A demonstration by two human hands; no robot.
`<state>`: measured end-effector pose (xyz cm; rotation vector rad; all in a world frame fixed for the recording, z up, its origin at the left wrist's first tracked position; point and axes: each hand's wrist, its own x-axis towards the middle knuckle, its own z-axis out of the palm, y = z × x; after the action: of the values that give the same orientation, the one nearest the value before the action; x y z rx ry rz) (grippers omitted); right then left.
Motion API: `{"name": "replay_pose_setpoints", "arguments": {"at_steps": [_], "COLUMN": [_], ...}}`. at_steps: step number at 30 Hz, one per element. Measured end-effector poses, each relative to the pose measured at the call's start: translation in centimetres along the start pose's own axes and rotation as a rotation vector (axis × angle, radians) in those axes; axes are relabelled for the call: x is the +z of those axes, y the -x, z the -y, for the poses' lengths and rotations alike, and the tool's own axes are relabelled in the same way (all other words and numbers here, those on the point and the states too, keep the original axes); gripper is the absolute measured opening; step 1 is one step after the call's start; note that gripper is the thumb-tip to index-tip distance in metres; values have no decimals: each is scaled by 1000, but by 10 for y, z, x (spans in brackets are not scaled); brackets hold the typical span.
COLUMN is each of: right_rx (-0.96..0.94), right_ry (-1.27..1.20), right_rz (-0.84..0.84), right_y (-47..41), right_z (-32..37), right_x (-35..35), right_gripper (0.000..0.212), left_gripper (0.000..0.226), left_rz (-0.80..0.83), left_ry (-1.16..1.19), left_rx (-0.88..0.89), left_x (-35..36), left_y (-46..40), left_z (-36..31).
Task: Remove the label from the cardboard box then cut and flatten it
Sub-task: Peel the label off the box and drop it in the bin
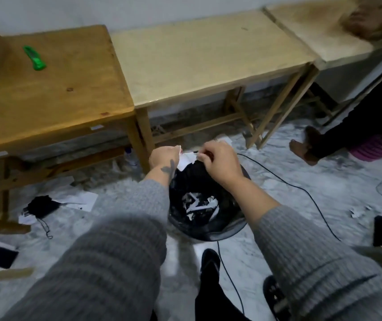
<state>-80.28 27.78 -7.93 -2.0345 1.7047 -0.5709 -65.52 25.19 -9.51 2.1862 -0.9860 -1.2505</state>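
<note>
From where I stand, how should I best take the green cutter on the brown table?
Probably grip the green cutter across its long sides near the middle, coming from above. It lies flat and apart from other things on the brown table, its wider end nearer the front edge.

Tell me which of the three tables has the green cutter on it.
The darker orange-brown table at far left. The green cutter lies near its back edge. The two paler tables to its right carry no cutter.

A green cutter [34,58] on an orange-brown table [53,96], black bin [208,212] holding white scraps [199,207], grey ribbed sleeves [120,251].
</note>
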Motion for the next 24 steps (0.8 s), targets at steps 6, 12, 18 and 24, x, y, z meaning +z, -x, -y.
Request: {"name": "replay_pose_setpoints", "arguments": {"at_steps": [6,12,18,24], "right_rx": [324,447,498,530], "right_ry": [-71,-51,-70,-156], "right_rz": [114,294,355,434], "right_y": [-27,-25,-26,-22], "right_z": [-108,-189,-190,-200], "right_x": [4,46,92,108], "right_gripper": [13,23,5,32], "left_gripper": [32,36,17,8], "left_rz": [30,28,-32,101], "left_ry": [185,172,112,25], "left_rx": [-77,-155,-142,-102], "left_x": [84,121,179,192], "left_y": [-40,-65,-71,-74], "left_z": [13,68,70,89]}}
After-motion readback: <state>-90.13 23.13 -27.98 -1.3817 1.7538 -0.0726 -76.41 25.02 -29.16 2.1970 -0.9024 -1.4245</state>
